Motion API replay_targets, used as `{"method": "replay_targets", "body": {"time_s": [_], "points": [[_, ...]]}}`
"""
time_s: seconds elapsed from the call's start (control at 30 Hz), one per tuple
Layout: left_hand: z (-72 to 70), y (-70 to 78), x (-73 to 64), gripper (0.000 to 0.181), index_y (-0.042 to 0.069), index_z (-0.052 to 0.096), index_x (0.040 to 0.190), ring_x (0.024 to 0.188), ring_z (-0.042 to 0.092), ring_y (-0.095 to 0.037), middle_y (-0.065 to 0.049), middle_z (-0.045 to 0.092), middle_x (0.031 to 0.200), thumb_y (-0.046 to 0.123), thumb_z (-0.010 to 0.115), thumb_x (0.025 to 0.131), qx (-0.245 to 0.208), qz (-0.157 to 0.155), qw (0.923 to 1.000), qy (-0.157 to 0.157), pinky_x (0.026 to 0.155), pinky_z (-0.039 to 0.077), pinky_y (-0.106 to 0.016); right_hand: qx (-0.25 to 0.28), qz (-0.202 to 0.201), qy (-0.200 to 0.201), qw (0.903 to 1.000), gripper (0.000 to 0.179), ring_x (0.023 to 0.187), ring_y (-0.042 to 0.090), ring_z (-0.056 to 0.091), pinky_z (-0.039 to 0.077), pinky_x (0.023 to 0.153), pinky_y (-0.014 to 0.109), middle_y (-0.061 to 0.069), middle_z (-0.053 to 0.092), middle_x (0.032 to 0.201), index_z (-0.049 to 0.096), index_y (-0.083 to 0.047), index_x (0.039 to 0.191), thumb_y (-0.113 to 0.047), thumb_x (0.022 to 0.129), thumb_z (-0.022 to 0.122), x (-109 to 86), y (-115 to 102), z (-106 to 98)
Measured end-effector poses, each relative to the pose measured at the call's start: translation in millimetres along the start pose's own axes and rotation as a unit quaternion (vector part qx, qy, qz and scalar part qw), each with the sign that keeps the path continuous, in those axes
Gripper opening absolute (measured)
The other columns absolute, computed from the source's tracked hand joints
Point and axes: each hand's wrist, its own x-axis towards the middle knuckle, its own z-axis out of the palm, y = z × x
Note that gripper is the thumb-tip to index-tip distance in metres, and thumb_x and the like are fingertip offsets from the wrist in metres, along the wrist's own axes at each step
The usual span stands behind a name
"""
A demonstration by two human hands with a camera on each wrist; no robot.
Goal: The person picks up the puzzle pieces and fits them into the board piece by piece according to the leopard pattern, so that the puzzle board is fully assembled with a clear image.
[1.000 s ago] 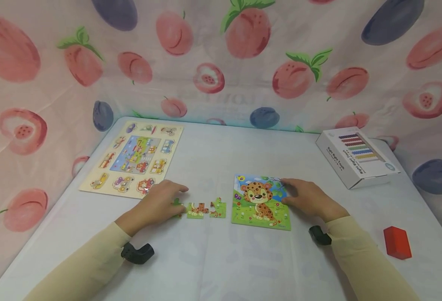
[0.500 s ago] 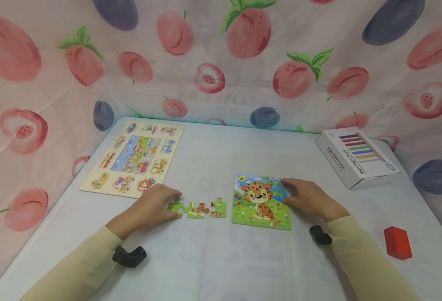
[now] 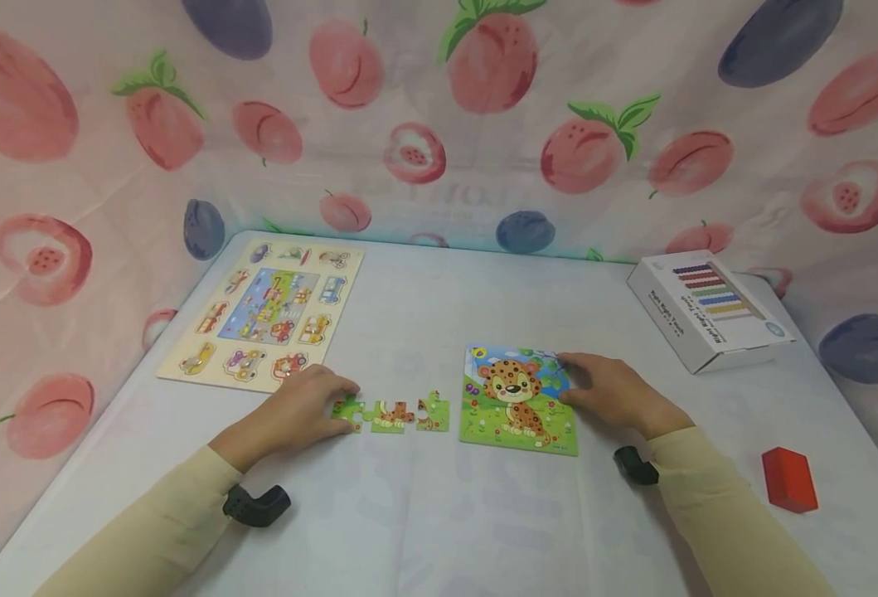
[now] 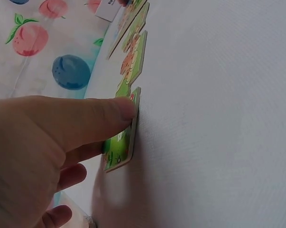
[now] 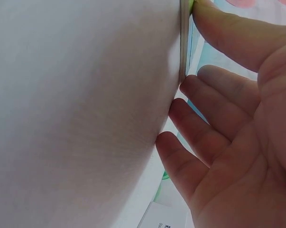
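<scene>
My left hand (image 3: 300, 412) pinches a green puzzle piece (image 4: 118, 145) between thumb and fingers; the fingers cover part of it. Just to its right lies a puzzle piece with spotted legs (image 3: 388, 417), then a puzzle piece with a tail (image 3: 434, 414), in a row on the table. The square leopard puzzle (image 3: 516, 406) lies flat at centre right. At its upper right side, my right hand (image 3: 618, 394) touches the edge with thumb and index finger. In the right wrist view, the other fingers are extended and loose, close to the tabletop.
A wooden vehicle puzzle board (image 3: 173, 371) lies at the back left. At the back right stands a white box (image 3: 677, 332) printed with coloured bars. A red block (image 3: 789, 481) sits at the right on the white table (image 3: 424, 531). Fruit-print cloth (image 3: 483, 149) hangs behind.
My left hand has drawn back slightly to the left and now holds the green piece, showing more of it. My right hand and the leopard puzzle have stayed in place.
</scene>
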Motion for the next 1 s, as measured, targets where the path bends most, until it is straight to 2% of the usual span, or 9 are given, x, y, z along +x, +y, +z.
{"method": "replay_targets", "body": {"time_s": [0.5, 0.8, 1.0], "points": [[1.1, -1.1, 1.4, 0.046, 0.006, 0.071, 0.119, 0.106, 0.057, -0.023, -0.003, 0.067, 0.111, 0.025, 0.086, 0.079, -0.006, -0.004, 1.0, -0.004, 0.089, 0.047, -0.044, 0.001, -0.003, 0.0, 1.0, 0.064, 0.138, 0.048, 0.035, 0.027, 0.11, 0.062, 0.025, 0.045, 0.148, 0.047, 0.0, 0.146, -0.024, 0.093, 0.071, -0.5, 2.0, 0.7], [-0.5, 0.9, 2.3, 0.049, 0.004, 0.069, 0.121, 0.113, 0.056, -0.027, -0.006, 0.066, 0.115, 0.023, 0.086, 0.079, -0.011, -0.009, 0.9999, -0.004, 0.094, 0.046, -0.045, 0.005, 0.0, -0.001, 1.0, 0.064, 0.138, 0.048, 0.035, 0.027, 0.11, 0.062, 0.025, 0.045, 0.148, 0.047, 0.0, 0.146, -0.025, 0.092, 0.072, 0.1, 0.7, 1.1], [-4.5, 1.4, 5.2, 0.052, 0.001, 0.067, 0.12, 0.116, 0.055, -0.032, -0.008, 0.068, 0.115, 0.024, 0.087, 0.078, -0.002, -0.001, 0.9998, 0.021, 0.098, 0.042, -0.05, 0.003, -0.001, 0.001, 1.0, 0.064, 0.138, 0.048, 0.035, 0.028, 0.11, 0.062, 0.025, 0.045, 0.148, 0.047, 0.0, 0.146, -0.024, 0.092, 0.072, 0.0, 1.0, 1.3]]}}
